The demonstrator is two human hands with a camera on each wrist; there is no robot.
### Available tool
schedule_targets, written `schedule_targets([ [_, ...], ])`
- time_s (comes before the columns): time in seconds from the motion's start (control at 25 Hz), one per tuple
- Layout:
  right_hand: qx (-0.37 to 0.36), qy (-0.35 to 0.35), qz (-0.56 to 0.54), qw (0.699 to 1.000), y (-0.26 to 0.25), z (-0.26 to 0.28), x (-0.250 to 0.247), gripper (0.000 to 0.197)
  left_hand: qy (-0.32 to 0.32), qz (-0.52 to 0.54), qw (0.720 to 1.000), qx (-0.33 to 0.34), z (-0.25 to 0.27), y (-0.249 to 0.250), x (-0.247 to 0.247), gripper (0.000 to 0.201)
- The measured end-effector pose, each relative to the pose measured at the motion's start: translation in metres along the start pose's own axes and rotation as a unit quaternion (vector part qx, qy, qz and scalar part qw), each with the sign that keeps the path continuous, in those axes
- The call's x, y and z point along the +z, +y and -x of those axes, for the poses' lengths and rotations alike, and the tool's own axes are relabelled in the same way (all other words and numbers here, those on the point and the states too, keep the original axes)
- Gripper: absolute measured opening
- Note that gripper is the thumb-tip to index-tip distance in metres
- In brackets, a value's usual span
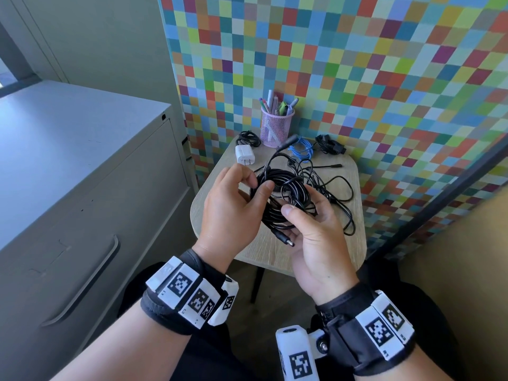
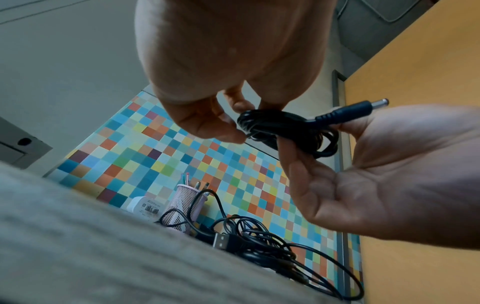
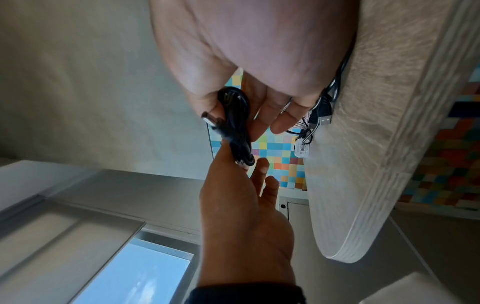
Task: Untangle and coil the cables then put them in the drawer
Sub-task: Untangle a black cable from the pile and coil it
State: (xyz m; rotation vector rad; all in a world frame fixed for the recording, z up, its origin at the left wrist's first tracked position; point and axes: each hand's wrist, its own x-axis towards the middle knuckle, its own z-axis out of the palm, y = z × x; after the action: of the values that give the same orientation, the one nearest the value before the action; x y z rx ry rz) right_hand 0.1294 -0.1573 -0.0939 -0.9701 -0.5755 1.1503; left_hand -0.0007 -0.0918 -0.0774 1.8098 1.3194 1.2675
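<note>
A coil of black cable (image 1: 283,199) hangs between both hands above the small wooden table (image 1: 264,251). My left hand (image 1: 259,185) pinches the coil's left side between thumb and fingers. My right hand (image 1: 302,207) holds the right side, thumb on top and fingers underneath. The cable's barrel plug (image 1: 286,240) lies across the right palm. In the left wrist view the coil (image 2: 280,127) and plug (image 2: 358,109) show between the two hands. A loose tangle of black cables (image 1: 330,182) lies on the table behind. The grey cabinet's drawer (image 1: 90,279) at the left is closed.
At the table's back stand a pink mesh pen cup (image 1: 276,125), a white charger (image 1: 244,155), a blue cable (image 1: 302,151) and two small black cable bundles (image 1: 248,138) (image 1: 330,144). A chequered wall rises behind the table. The cabinet stands close on the left.
</note>
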Motion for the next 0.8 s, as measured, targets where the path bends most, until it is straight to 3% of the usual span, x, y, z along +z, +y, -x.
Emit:
schedule_targets([
  [0.2,-0.037,-0.024,0.011,0.999,-0.007,-0.006,-0.004,0.051,-0.005,-0.019,1.0,-0.005,-0.002,0.002,0.001,0.029],
  [0.44,-0.059,-0.068,0.013,0.996,-0.006,-0.007,-0.012,0.052,-0.118,-0.021,0.991,-0.061,-0.005,0.006,-0.003,0.045],
  [0.52,-0.076,-0.073,0.04,0.994,-0.008,-0.007,-0.011,0.053,-0.16,0.026,0.982,-0.099,-0.008,0.008,-0.007,0.039],
  [0.6,-0.093,-0.068,0.064,0.991,-0.01,-0.005,-0.009,0.053,-0.186,0.092,0.969,-0.135,-0.011,0.011,-0.01,0.021],
  [0.68,-0.102,-0.043,0.067,0.992,-0.011,-0.003,-0.004,0.051,-0.171,0.146,0.962,-0.153,-0.011,0.013,-0.011,0.009],
  [0.8,-0.099,0.01,0.047,0.994,-0.007,-0.004,0.001,0.047,-0.114,0.2,0.967,-0.108,0.0,0.019,-0.005,0.033],
])
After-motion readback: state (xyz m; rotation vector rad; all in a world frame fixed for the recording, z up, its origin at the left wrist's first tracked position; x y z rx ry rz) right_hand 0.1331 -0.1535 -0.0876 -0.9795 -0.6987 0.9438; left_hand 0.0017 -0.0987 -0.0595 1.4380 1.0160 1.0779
